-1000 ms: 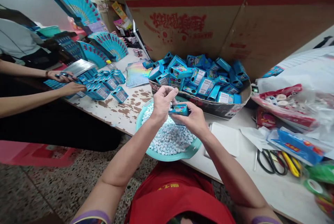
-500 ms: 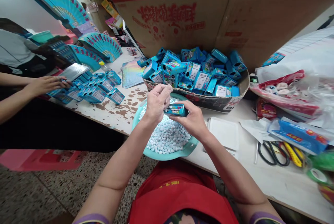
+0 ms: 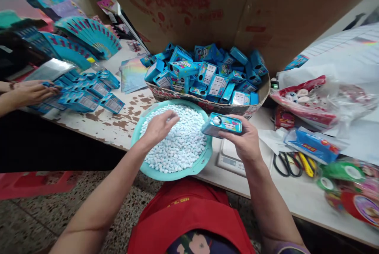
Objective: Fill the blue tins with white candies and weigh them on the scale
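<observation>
A blue candy box (image 3: pixel 227 123) with colourful print is gripped in my right hand (image 3: pixel 248 137), raised over the right rim of the bowl and the scale. Through the round hole in its upper face, white candies show. My left hand (image 3: pixel 160 127) is over the heap of small white and pale blue candies (image 3: pixel 177 151), its fingers loosely bent and a little apart, with nothing visible in them. The candies fill a turquoise plastic bowl (image 3: pixel 204 158) at the table's front edge. Beneath my right hand is a white digital scale (image 3: pixel 229 163), partly hidden.
Behind the bowl, a cut-down carton (image 3: pixel 207 106) holds many blue boxes. To the left, a co-worker's hands (image 3: pixel 35 92) are beside rows of blue boxes (image 3: pixel 85 98). Black-handled scissors (image 3: pixel 286 165), a yellow cutter (image 3: pixel 306 164) and tape rolls (image 3: pixel 327 183) lie on the right.
My hands have parted: the left moved from the box's hole down to the candies, and the right carried the box rightward over the scale. The view has shifted too.
</observation>
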Demonstrator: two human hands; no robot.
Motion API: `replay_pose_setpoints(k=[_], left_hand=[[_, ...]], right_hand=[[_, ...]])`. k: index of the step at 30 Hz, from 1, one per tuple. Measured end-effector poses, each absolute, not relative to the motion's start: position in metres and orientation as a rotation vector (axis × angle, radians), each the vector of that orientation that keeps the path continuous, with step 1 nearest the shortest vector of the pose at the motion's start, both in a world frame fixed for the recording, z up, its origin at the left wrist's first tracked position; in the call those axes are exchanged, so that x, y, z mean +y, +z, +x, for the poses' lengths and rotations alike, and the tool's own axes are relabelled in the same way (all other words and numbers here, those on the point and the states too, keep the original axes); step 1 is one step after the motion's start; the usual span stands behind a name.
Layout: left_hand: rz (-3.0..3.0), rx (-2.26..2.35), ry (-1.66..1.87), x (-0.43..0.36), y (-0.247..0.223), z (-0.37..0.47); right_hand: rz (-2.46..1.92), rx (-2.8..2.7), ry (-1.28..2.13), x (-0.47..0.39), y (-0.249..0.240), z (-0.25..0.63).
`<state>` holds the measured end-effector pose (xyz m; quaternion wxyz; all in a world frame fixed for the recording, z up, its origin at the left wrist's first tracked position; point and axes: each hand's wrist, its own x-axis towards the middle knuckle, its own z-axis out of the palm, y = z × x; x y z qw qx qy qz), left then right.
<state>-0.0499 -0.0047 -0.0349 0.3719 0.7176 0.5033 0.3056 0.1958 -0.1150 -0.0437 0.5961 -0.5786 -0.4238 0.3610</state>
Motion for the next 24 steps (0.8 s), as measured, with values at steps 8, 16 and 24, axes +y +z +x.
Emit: replay_pose_setpoints(k=[8,16,24], left_hand=[[2.408,1.285,0.016,-0.043,-0.084,-0.062],[2.551,1.413,-0.164,-0.020,-0.091,-0.051],[2.112,1.614,0.036,0.001,-0.082,-0.044]], right_hand=[[-1.697,-0.842,0.525,-0.154,-0.115,0.267],[-1.637,-0.913,0.501,-0.176,-0.135,0.290],[-1.715,-1.591,0.086,-0.054,-0.027,0.325]])
